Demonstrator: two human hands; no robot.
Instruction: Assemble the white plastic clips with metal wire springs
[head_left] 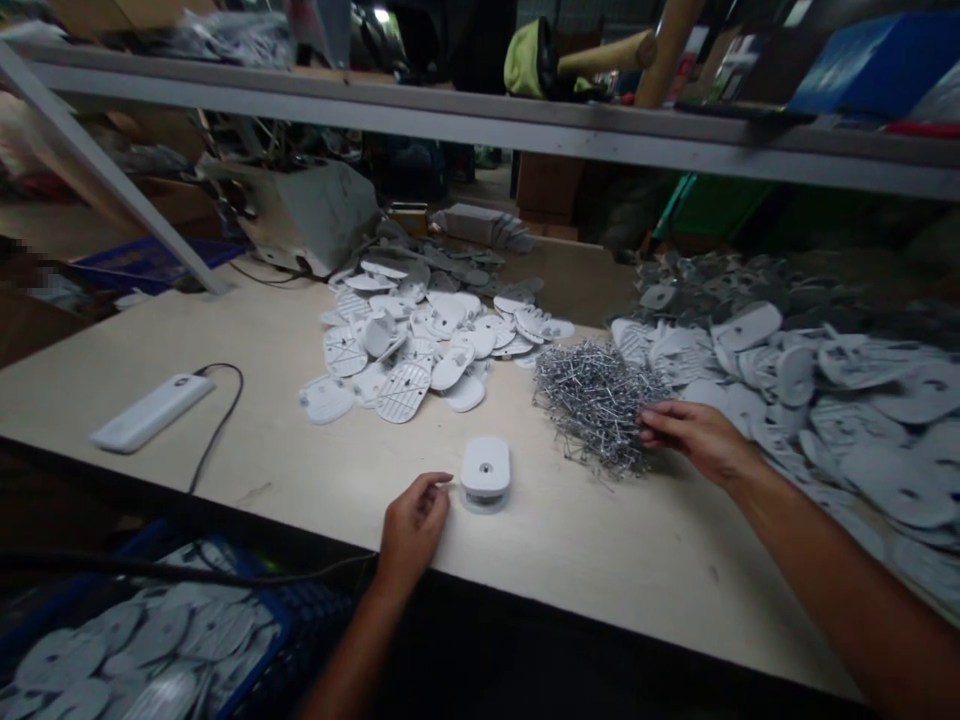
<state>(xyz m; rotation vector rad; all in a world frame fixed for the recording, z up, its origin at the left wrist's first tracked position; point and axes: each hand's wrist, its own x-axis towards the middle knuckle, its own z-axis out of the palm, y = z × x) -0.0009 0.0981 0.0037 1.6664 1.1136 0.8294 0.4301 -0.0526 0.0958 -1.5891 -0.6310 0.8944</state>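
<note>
Two bare forearms (832, 575) reach in well apart, the left hand (412, 520) loosely half-curled just beside one rounded white plastic piece (486, 468) on the counter (570, 550), the piece's long axis running away from the person, the right hand (696, 437) touching one tangled heap of shiny metal pins (596, 400), its grip unclear.

The pale tabletop (585, 560) bears white plates (405, 392), tangled metal pins (596, 400), a rounded block (486, 458) and a corded device (154, 412).

Left hand (412, 517) loosely curled, right hand (697, 436) outstretched
</note>
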